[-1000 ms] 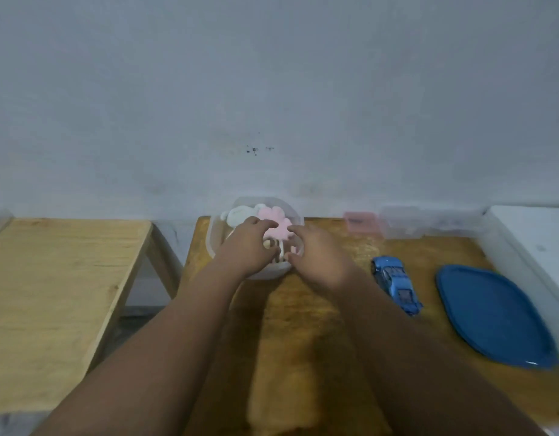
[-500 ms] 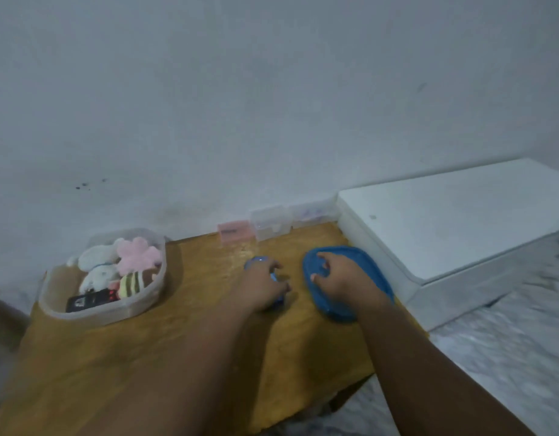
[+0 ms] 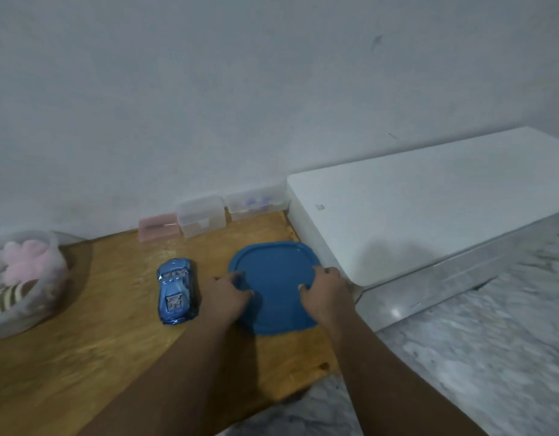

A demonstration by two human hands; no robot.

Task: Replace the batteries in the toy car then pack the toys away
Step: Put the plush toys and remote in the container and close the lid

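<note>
A blue lid [image 3: 276,278] lies flat on the wooden table [image 3: 114,341] at its right end. My left hand [image 3: 226,298] grips the lid's left edge and my right hand [image 3: 323,292] grips its right edge. The shiny blue toy car [image 3: 176,291] stands on the table just left of my left hand, untouched. At the far left a clear plastic tub [image 3: 43,297] holds soft toys, among them a pink plush [image 3: 26,261] and a striped one [image 3: 9,297].
Three small plastic boxes stand along the wall: a pink one [image 3: 158,226], a clear one [image 3: 201,215] and one with purple contents [image 3: 256,201]. A low white platform [image 3: 413,199] adjoins the table's right edge. Marble floor [image 3: 476,341] lies beyond.
My view swung right, away from the tub. Both hands left the tub; my left hand then moved off the toy car, and both now hold the blue lid's edges.
</note>
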